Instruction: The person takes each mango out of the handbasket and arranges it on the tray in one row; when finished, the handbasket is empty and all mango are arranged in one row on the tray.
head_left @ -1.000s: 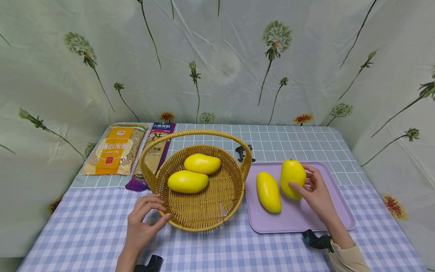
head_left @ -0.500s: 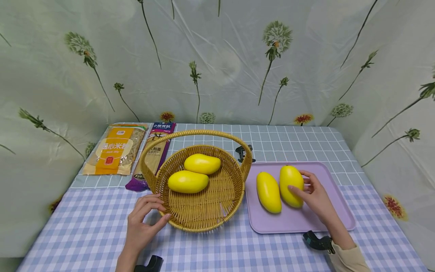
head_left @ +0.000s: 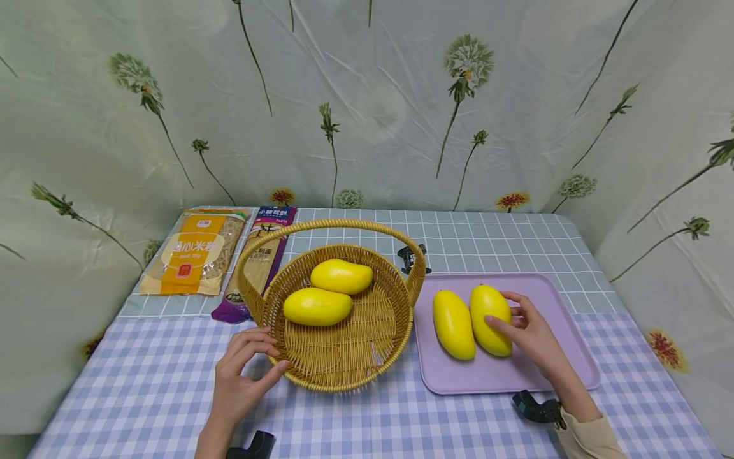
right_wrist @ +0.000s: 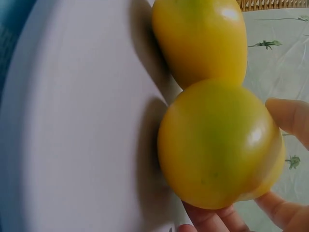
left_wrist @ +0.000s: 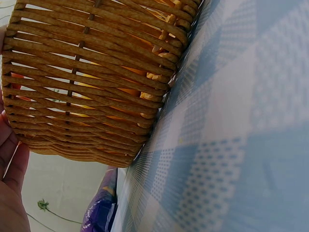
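Observation:
In the head view my right hand [head_left: 532, 331] holds a yellow mango [head_left: 489, 306], thumb on its near side and fingers round its right side. This mango is on the lilac tray [head_left: 510, 379], close beside a second mango [head_left: 453, 324]. The right wrist view has the held mango [right_wrist: 217, 145] end-on, overlapping the other mango [right_wrist: 203, 38]. My left hand [head_left: 243, 376] grips the front-left rim of a woven basket [head_left: 332, 357] with a tall handle. Two more mangoes [head_left: 318, 307] lie in the basket. Its woven side [left_wrist: 91, 87] fills much of the left wrist view.
Behind the basket to the left lie an orange-labelled food bag [head_left: 195, 252] and a purple pasta packet [head_left: 260, 255]. A small black object [head_left: 408, 260] sits behind the basket's right handle end. A checked cloth [head_left: 143, 382] covers the table; a floral curtain [head_left: 390, 153] hangs behind.
My right hand has brought the mango down and slightly left, from above the tray to beside the second mango. My left hand and the basket have stayed in place.

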